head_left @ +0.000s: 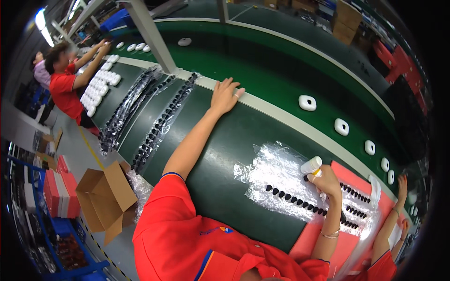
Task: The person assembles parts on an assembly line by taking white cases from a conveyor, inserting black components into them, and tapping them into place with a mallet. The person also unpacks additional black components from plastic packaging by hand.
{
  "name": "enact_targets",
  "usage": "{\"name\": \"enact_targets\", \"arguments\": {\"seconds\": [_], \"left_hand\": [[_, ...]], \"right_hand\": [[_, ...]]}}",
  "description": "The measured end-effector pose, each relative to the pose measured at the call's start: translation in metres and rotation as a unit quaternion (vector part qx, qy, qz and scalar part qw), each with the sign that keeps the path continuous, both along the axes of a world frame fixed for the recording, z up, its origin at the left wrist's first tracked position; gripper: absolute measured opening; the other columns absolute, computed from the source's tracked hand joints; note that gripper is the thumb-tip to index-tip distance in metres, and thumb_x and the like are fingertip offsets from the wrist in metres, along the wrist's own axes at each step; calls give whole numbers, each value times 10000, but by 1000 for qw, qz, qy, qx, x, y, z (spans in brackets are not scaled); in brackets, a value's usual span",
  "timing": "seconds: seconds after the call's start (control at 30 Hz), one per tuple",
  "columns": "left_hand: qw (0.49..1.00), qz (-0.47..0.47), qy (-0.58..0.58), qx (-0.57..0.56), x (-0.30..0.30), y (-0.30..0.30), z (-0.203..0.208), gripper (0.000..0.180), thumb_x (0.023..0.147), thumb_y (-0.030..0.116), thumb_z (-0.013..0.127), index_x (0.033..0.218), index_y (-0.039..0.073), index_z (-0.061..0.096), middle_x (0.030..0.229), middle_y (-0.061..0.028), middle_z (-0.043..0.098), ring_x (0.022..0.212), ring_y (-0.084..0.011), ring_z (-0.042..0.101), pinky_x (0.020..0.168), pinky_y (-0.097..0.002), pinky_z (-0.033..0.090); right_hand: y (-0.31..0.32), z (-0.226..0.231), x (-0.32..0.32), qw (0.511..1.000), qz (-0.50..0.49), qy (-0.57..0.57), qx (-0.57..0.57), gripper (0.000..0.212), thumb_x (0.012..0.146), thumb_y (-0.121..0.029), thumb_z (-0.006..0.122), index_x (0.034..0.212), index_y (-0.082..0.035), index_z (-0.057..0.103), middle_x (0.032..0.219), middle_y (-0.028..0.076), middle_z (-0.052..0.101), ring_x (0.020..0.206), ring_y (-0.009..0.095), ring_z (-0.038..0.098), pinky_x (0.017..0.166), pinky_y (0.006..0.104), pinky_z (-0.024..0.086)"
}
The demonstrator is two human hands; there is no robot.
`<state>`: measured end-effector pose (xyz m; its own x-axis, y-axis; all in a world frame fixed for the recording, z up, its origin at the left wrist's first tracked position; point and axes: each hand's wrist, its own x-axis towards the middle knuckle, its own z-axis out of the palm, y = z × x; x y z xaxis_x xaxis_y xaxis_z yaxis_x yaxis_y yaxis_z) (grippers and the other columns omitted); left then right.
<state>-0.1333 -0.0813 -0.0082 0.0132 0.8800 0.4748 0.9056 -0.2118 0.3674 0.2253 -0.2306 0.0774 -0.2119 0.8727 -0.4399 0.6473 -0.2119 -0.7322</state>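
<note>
My left hand (pixel 225 97) lies with its fingers apart on the pale rail (pixel 262 107) along the conveyor, holding nothing; a ring is on one finger. My right hand (pixel 326 181) is closed round a small white bottle (pixel 311 165) with a yellow part near the fingers. Its fingertips are partly hidden. Beneath that hand, clear plastic film (pixel 276 164) is spread on the dark green table. A row of small black parts (pixel 296 200) runs across the film, and shorter rows of black parts (pixel 355 193) lie to the right over a pink foam sheet (pixel 344 172).
White rounded housings (pixel 307 103) sit on the green conveyor (pixel 262 79). Bagged strips of black parts (pixel 164 119) lie at left, near a metal post (pixel 152 37). An open carton (pixel 105 199) stands on the floor. Co-workers' arms (pixel 386 227) reach in at right; another person (pixel 70 84) works far left.
</note>
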Motion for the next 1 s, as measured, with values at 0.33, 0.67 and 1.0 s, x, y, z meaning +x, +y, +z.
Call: {"name": "enact_targets", "arguments": {"seconds": [0.33, 0.67, 1.0], "left_hand": [[861, -235, -450, -20, 80, -46, 69, 416, 929, 308, 338, 953, -13, 601, 957, -93, 618, 944, -177, 549, 881, -320, 386], [300, -682, -630, 219, 115, -195, 227, 738, 789, 701, 174, 1274, 163, 316, 1157, -224, 481, 920, -345, 555, 828, -471, 404], [314, -613, -632, 355, 169, -220, 190, 560, 841, 549, 249, 1241, 175, 367, 1108, -107, 518, 976, -258, 502, 866, -483, 301]], "right_hand": [[-9, -13, 15, 1000, 7, -4, 25, 144, 672, -93, 566, 711, 42, 595, 517, 63, 533, 352, 118, 468, 329, 263, 343], [-3, -3, 3, 1000, -10, 10, -2, 137, 669, -66, 570, 743, 48, 587, 558, 64, 557, 364, 109, 462, 333, 253, 343], [-5, -7, 7, 1000, -16, 13, -10, 141, 679, -59, 569, 760, 56, 588, 551, 53, 546, 342, 94, 437, 320, 238, 322]]}}
